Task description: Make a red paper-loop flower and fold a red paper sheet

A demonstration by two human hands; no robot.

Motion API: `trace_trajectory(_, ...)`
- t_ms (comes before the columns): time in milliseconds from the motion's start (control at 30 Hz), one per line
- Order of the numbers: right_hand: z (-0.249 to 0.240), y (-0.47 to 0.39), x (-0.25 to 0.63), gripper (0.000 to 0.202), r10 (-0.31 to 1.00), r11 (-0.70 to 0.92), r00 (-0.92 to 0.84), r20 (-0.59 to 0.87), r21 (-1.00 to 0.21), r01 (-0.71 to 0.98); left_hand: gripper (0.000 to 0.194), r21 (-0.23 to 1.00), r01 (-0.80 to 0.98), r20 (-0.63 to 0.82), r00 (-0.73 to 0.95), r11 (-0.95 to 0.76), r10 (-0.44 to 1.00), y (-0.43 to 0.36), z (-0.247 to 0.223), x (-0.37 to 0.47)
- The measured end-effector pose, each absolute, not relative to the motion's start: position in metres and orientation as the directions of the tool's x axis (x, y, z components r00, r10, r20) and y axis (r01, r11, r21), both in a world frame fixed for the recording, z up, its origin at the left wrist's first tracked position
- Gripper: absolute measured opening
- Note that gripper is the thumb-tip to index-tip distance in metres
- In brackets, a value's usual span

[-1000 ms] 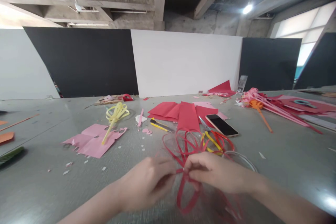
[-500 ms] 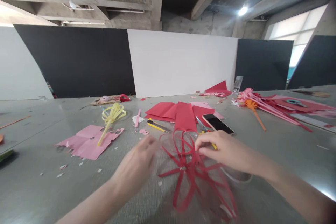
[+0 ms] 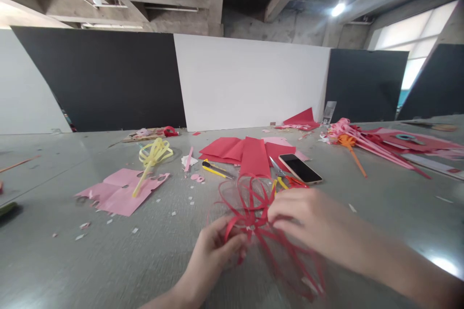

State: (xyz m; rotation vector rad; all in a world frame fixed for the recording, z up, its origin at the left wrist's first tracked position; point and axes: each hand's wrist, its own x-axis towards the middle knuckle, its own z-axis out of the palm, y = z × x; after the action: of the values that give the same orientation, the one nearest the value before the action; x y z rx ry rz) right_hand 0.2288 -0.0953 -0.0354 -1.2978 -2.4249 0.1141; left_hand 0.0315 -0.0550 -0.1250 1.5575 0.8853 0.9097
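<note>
A looped flower of thin red paper strips (image 3: pixel 266 236) lies between my hands, its strips meeting at a small pale spot in the middle. My left hand (image 3: pixel 217 246) is closed around one of its loops on the near left side. With thumb and fingers pinched, my right hand (image 3: pixel 299 210) grips a red strip at the flower's upper right; the fingertips are partly hidden. Some loops at the lower right are smeared by motion. Just beyond the right hand lie scissors (image 3: pixel 281 183) with yellow and red handles, partly covered by it.
Folded red paper (image 3: pixel 255 157) lies beyond the flower, with a phone (image 3: pixel 300 169) to its right and a yellow cutter (image 3: pixel 217 169) to its left. Pink paper (image 3: pixel 119 193) with a yellow strip flower (image 3: pixel 155 154) sits at left. Pink and orange strip flowers (image 3: pixel 346 137) lie at right.
My left hand has moved right and down to the flower and closed on one of its loops. My right hand stays at the upper right strips, slightly lower.
</note>
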Motion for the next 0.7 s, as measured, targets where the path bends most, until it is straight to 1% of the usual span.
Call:
trace_trajectory(100,-0.050,-0.094,0.218,0.017,0.775,0.624,-0.588,0.230,-0.130,0.771,0.016,0.994,-0.023,0.111,0.387,-0.111,0.915,-0.052,-0.128,0.030)
trace_trajectory(167,-0.064,-0.088,0.210,0.016,0.776,0.613,-0.593,0.216,-0.034,0.789,0.016,0.993,-0.099,0.098,0.385,-0.065,0.918,-0.052,-0.132,0.028)
trace_trajectory(267,-0.086,-0.078,0.203,0.014,0.759,0.582,-0.592,0.271,0.124,0.804,0.015,0.983,-0.185,0.068,0.396,0.008,0.916,-0.051,-0.135,0.028)
trace_trajectory(367,-0.101,-0.070,0.201,0.014,0.737,0.561,-0.608,0.294,0.234,0.794,0.019,0.976,-0.213,0.050,0.411,0.042,0.910,-0.050,-0.135,0.029)
trace_trajectory(467,-0.109,-0.065,0.201,0.014,0.720,0.551,-0.625,0.300,0.300,0.779,0.019,0.974,-0.217,0.035,0.417,0.062,0.908,-0.050,-0.134,0.029)
trace_trajectory(567,-0.113,-0.062,0.202,0.016,0.717,0.530,-0.625,0.309,0.341,0.777,0.018,0.971,-0.228,0.039,0.428,0.066,0.903,-0.050,-0.135,0.029)
trace_trajectory(633,-0.114,-0.061,0.202,0.017,0.723,0.527,-0.626,0.294,0.351,0.774,0.018,0.971,-0.232,0.047,0.430,0.060,0.902,-0.050,-0.135,0.029)
trace_trajectory(700,-0.114,-0.060,0.202,0.016,0.737,0.529,-0.619,0.272,0.337,0.779,0.020,0.972,-0.233,0.064,0.414,0.038,0.908,-0.051,-0.136,0.030)
